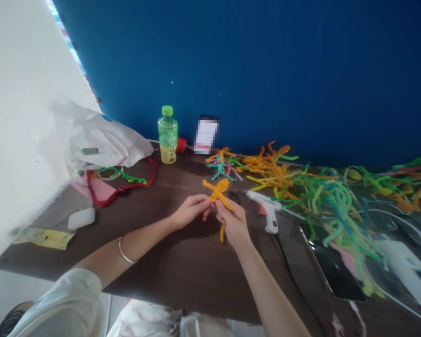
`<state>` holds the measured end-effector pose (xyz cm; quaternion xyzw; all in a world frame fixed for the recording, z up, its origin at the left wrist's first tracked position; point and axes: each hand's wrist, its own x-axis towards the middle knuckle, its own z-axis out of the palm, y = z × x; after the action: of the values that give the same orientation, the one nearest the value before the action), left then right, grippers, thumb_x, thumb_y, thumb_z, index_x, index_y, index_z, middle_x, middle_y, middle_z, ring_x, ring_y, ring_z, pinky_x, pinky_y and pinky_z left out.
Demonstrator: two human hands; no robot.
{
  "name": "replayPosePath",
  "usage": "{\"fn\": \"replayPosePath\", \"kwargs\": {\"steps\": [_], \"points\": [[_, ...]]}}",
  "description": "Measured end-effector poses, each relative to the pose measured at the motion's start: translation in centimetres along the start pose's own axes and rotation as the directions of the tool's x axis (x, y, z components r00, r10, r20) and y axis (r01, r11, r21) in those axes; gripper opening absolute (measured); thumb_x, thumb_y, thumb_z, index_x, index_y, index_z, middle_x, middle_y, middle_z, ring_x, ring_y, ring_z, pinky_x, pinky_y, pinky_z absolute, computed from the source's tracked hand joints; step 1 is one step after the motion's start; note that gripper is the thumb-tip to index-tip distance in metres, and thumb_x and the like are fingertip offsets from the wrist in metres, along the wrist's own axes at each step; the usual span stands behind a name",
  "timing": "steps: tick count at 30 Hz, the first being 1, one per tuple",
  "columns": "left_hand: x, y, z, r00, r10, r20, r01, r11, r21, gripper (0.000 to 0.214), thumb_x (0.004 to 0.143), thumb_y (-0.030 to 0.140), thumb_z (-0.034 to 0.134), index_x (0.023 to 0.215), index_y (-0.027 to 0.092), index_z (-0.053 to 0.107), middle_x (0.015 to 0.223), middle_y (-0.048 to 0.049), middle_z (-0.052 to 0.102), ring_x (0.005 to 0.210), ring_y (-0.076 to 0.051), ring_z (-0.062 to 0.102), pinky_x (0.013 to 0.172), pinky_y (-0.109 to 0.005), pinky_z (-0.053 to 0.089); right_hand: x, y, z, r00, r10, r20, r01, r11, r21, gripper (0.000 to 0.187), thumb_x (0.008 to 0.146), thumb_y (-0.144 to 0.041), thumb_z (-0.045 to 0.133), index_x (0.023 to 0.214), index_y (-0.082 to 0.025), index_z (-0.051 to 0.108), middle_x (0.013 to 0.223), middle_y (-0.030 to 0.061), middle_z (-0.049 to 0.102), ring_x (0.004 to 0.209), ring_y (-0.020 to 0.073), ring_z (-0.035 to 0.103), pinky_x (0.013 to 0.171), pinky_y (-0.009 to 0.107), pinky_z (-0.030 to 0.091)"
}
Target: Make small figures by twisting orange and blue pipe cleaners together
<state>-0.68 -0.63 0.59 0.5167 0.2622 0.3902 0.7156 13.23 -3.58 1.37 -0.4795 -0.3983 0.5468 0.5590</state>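
Observation:
An orange pipe-cleaner figure [218, 191] with a round head and thin limbs is held up over the middle of the table. My left hand [192, 209] pinches its left lower side between thumb and fingers. On the other side my right hand [234, 220] is closed around its lower right part, and one orange strand hangs below the fingers. The contact points are partly hidden by my fingertips. Just behind lie smaller teal, pink and orange pipe-cleaner figures [220, 167]. A white glue gun [268, 210] rests to the right of my right hand.
Heaps of orange and green pipe cleaners [331, 199] cover the right side, near a dark phone [333, 267]. At the back stand a green-capped bottle [167, 135] and a propped phone [206, 135]. A plastic bag [108, 140] and a white case [82, 218] lie left. A black cord [291, 271] runs frontward.

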Motion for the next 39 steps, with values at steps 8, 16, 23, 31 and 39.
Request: {"fn": "replayPosePath", "kwargs": {"steps": [8, 16, 23, 31, 39], "points": [[0.1, -0.1, -0.2, 0.976, -0.108, 0.186, 0.163, 0.937, -0.310, 0.025, 0.075, 0.037, 0.058, 0.074, 0.013, 0.055, 0.048, 0.0060, 0.039, 0.045, -0.006, 0.042, 0.064, -0.027, 0.041, -0.3, -0.7, 0.3, 0.999, 0.053, 0.008, -0.053, 0.998, 0.035, 0.025, 0.063, -0.038, 0.070, 0.070, -0.016, 0.061, 0.062, -0.0028, 0.056, 0.046, 0.0046, 0.042, 0.039, 0.017, 0.029], [0.1, 0.0, -0.3, 0.934, -0.213, 0.286, 0.306, 0.890, -0.337, 0.031, 0.073, 0.042, 0.059, 0.075, 0.012, 0.055, 0.051, 0.0047, 0.044, 0.046, -0.006, 0.044, 0.068, -0.030, 0.045, -0.5, -0.5, 0.6, 0.993, 0.109, 0.052, -0.115, 0.984, 0.136, 0.027, 0.062, -0.038, 0.071, 0.072, -0.018, 0.056, 0.059, -0.0031, 0.055, 0.050, 0.0112, 0.053, 0.043, 0.023, 0.042], [0.0, -0.2, 0.6, 0.992, 0.021, -0.126, -0.018, 1.000, 0.023, 0.035, 0.067, 0.038, 0.066, 0.087, 0.015, 0.050, 0.071, 0.0005, 0.058, 0.059, -0.007, 0.053, 0.057, -0.021, 0.041, -0.2, 0.3, 0.2, 0.989, -0.144, -0.033, 0.140, 0.983, -0.117, 0.022, 0.069, -0.035, 0.066, 0.081, -0.018, 0.062, 0.077, 0.0021, 0.062, 0.066, 0.0137, 0.058, 0.066, 0.029, 0.049], [-0.3, 0.0, 0.7, 0.977, 0.089, -0.193, -0.045, 0.974, 0.222, 0.031, 0.075, 0.043, 0.055, 0.082, 0.012, 0.054, 0.070, -0.0029, 0.061, 0.057, -0.009, 0.055, 0.050, -0.020, 0.042, -0.2, 0.3, 0.4, 0.970, -0.230, -0.083, 0.203, 0.947, -0.249, 0.019, 0.071, -0.034, 0.064, 0.079, -0.016, 0.064, 0.079, 0.0040, 0.063, 0.072, 0.0165, 0.060, 0.071, 0.032, 0.049], [0.1, 0.0, 0.8, 0.984, 0.035, -0.175, -0.047, 0.997, -0.063, 0.030, 0.073, 0.040, 0.059, 0.078, 0.010, 0.056, 0.064, 0.0000, 0.056, 0.053, -0.005, 0.051, 0.054, -0.019, 0.042, -1.0, 0.0, 1.0, 0.905, -0.420, -0.072, 0.329, 0.797, -0.506, 0.020, 0.080, -0.032, 0.052, 0.080, -0.016, 0.064, 0.079, 0.0058, 0.065, 0.074, 0.0174, 0.060, 0.070, 0.030, 0.048]]}}
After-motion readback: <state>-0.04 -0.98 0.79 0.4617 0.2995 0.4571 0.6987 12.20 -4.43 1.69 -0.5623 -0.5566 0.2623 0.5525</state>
